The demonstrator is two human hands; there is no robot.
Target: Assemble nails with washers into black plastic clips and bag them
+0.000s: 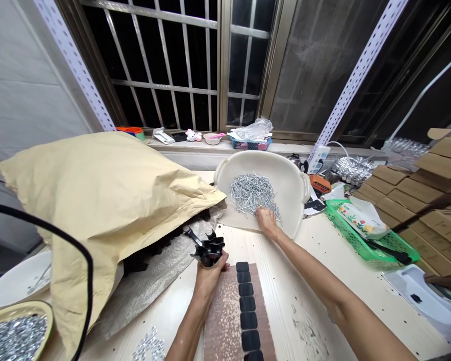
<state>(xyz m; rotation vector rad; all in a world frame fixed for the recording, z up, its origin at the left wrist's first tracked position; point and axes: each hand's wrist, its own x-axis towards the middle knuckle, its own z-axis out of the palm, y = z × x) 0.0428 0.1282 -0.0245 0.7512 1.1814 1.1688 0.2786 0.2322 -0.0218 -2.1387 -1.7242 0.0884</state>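
My left hand (209,273) is closed around several black plastic clip-like parts (210,249), with a thin arm sticking up to the left. The parts sit above the table, beside the sack's mouth. My right hand (266,220) reaches into a cream basin (289,185), its fingers curled onto a heap of thin silver metal pins (250,190); the fingertips are partly hidden. Below my hands lies a brown board (225,311) with a row of black rounded pads (247,304). A large tan paper sack (97,185) lies at the left, more black parts dark inside its opening.
A yellow-rimmed bowl of small metal pieces (15,336) stands at the front left, with loose clear bits (149,346) nearby. A black cable (86,255) arcs across the left. At the right are a green basket (355,235) and stacked cardboard boxes (409,195).
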